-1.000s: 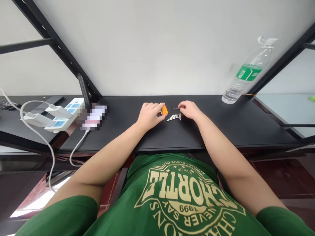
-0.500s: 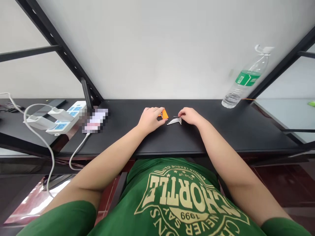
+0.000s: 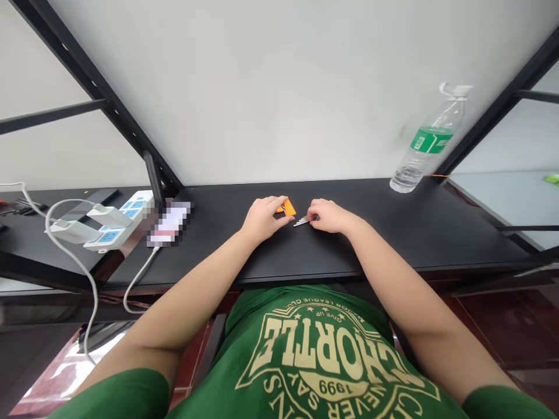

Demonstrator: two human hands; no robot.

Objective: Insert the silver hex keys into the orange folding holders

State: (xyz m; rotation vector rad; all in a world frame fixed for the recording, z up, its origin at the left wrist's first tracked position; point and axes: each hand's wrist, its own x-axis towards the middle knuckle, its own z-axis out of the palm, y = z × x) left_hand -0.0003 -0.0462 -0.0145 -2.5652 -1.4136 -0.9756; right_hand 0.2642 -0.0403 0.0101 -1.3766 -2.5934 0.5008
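Observation:
My left hand rests on the black desk with its fingers curled around a small orange holder. Just to the right, my right hand is closed in a pinch over a bunch of thin silver hex keys lying on the desk. The keys' ends poke out from under my fingers toward the orange holder. The two hands are a few centimetres apart.
A clear water bottle with a green label stands at the back right. A white power strip with plugs and cables, and a blurred phone, lie at the left. Black frame bars rise on both sides.
My right hand has slid left and down over the silver hex keys, which were spread out beside it before. The left hand stays on the orange holder.

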